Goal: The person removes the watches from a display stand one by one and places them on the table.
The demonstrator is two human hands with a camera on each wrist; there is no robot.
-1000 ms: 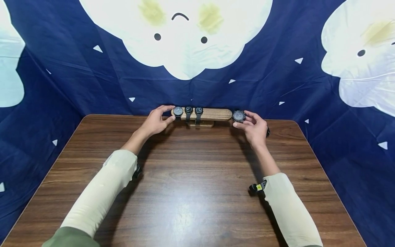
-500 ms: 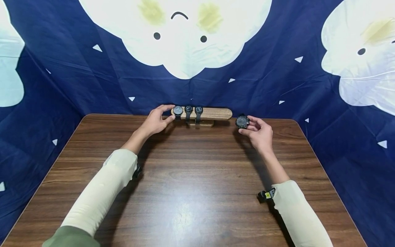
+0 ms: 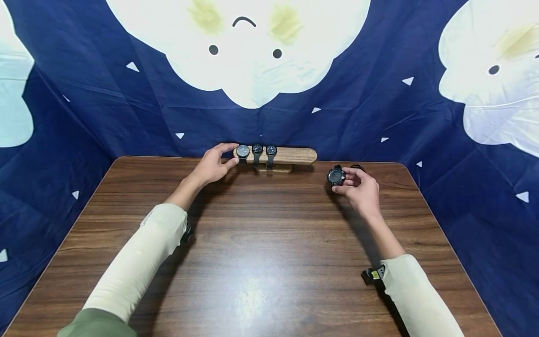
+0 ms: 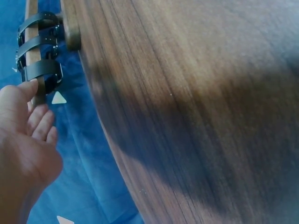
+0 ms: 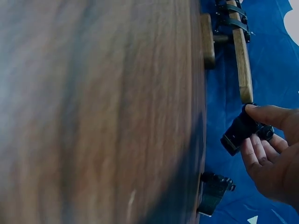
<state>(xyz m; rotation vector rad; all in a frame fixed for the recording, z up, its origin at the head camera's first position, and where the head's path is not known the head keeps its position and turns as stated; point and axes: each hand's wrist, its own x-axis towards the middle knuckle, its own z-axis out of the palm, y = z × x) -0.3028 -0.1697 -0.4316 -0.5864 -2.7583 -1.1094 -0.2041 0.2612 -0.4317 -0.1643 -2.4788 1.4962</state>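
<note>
A wooden watch stand (image 3: 296, 155) at the table's back edge carries three dark watches: one at its left end (image 3: 243, 151), then a second (image 3: 257, 150) and a third (image 3: 271, 150). My left hand (image 3: 210, 166) grips the stand's left end beside the outermost watch; in the left wrist view the thumb (image 4: 29, 87) lies against that end. Right of the stand and apart from it, my right hand (image 3: 363, 191) holds a bulky black watch (image 3: 336, 176) between thumb and fingers. In the right wrist view the held watch (image 5: 240, 131) shows its strap hanging down.
Another dark watch (image 3: 358, 167) lies on the table behind my right hand, and shows in the right wrist view (image 5: 214, 193) near the edge. The brown wooden table (image 3: 252, 224) is bordered at the back and sides by blue cloth (image 3: 143, 126) with white cloud shapes.
My right hand has moved right and toward the front with the bulky watch, away from the stand's right end. The watch behind that hand shows at a different side of it. My left hand has not moved.
</note>
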